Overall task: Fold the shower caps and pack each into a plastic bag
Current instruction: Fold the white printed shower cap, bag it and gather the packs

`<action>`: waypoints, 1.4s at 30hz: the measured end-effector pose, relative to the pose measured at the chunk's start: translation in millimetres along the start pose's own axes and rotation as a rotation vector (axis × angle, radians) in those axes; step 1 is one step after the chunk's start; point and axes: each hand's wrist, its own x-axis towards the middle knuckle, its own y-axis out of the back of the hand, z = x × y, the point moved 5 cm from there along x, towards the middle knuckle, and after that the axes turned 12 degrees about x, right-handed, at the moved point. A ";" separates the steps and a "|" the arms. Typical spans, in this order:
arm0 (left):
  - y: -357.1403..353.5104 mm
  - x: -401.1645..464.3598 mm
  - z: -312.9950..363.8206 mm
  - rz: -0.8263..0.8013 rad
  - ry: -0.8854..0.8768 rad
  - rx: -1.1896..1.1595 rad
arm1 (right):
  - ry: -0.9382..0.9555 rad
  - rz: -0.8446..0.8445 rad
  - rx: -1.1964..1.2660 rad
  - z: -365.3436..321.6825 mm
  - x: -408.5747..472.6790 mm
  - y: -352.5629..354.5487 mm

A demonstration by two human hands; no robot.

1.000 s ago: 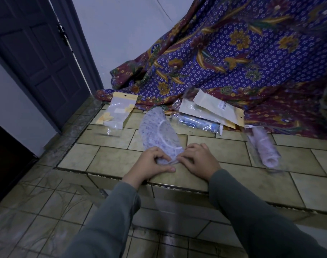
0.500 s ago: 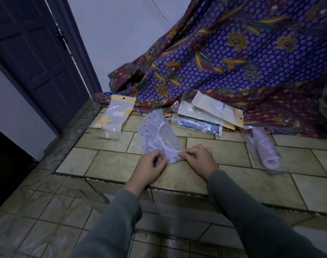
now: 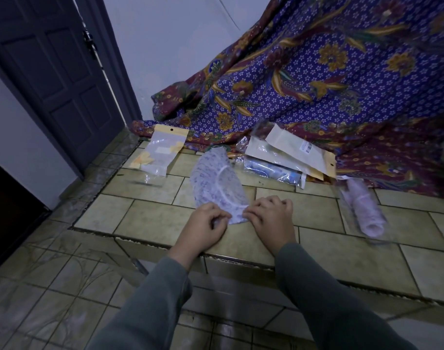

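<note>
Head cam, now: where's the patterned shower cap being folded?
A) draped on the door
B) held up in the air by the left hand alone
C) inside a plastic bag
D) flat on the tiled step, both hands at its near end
D: the shower cap lies on the tiled step, with the left hand and right hand both pinching its near end.

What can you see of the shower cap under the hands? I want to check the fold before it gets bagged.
The shower cap is thin, translucent white plastic with a small purple print and a pale elastic band arcing across it. It lies flattened in a half-moon on the tiled step, stretching away from the person. The left hand and right hand pinch its near end with curled fingers.
</note>
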 end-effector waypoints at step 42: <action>14.7 15.5 -15.9 -0.025 0.179 0.164 | -0.121 -0.263 -0.066 -1.7 34.8 -22.9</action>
